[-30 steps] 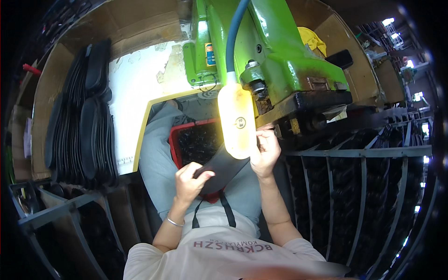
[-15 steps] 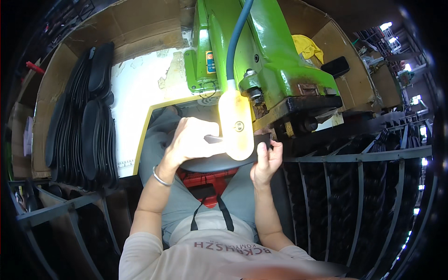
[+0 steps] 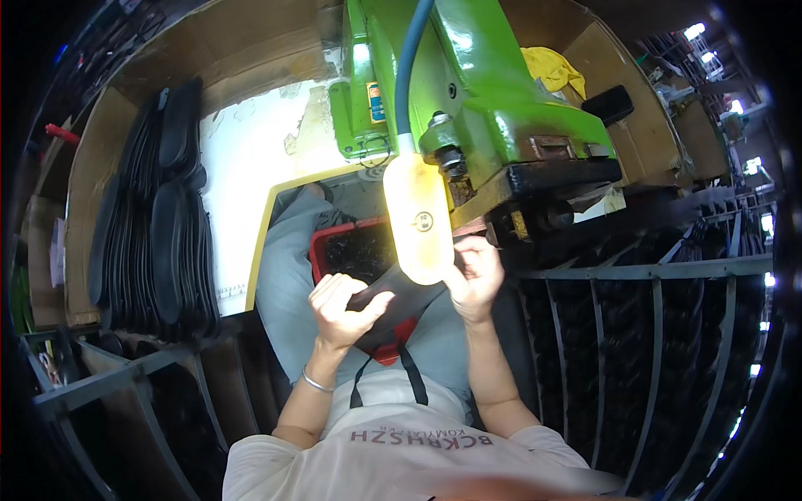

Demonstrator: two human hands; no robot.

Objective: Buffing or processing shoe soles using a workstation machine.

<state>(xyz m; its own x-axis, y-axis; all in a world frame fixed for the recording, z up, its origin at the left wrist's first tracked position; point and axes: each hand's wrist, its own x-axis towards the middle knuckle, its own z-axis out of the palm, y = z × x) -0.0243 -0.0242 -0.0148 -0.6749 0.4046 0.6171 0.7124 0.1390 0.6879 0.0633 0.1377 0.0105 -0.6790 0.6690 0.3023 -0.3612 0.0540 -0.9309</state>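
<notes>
The long, flat, black, rubbery-looking piece (image 3: 403, 294) above the red plastic bin (image 3: 318, 255) seemed light, bendy and grippy, best held by both ends, the right hand's (image 3: 476, 280) fingers pinching one, the left hand's (image 3: 344, 311) hold unclear.

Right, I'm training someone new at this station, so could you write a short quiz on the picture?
1. Multiple choice: what colour is the machine?
A) red
B) green
C) white
2. True or false: the right hand touches the dark flat piece.
3. Fill the gap: the stacked black pieces are on the ____ side of the picture, while the bracelet is at the wrist of the ____ hand.

Key:
1. B, green
2. True
3. left; left, the left hand
</notes>
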